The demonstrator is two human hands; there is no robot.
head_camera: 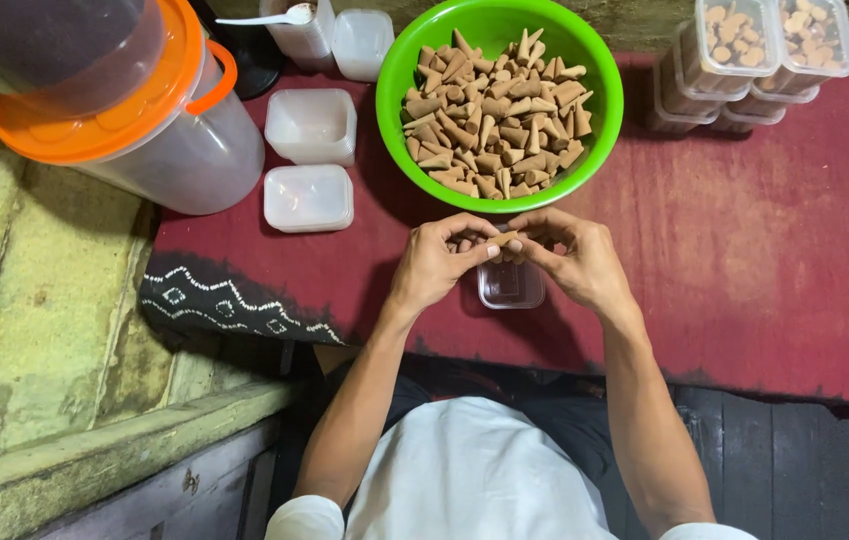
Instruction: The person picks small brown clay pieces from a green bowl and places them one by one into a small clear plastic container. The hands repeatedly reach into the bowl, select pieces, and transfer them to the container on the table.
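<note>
A large clear bucket with an orange lid (134, 110) is seen at the left edge of the red cloth (774, 260). Empty clear plastic tubs (310, 125) are stacked beside it, while filled, lidded tubs (759, 50) are stacked at the far right corner. A white spoon (284, 16) is laid across a container at the far edge.

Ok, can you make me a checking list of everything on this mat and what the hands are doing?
Surface: dark red mat with a black and white patterned edge, laid on wooden boards.
Job's things: green bowl heaped with brown cones; small clear tub under the hands.
Clutter: empty clear tubs and lid on the left; filled stacked tubs top right; big jar with orange lid; white spoon.
Hands: left hand and right hand meet above the tub, pinching cones.
Cables: nothing seen.
Surroundings: worn greenish planks; the person's white shirt.
</note>
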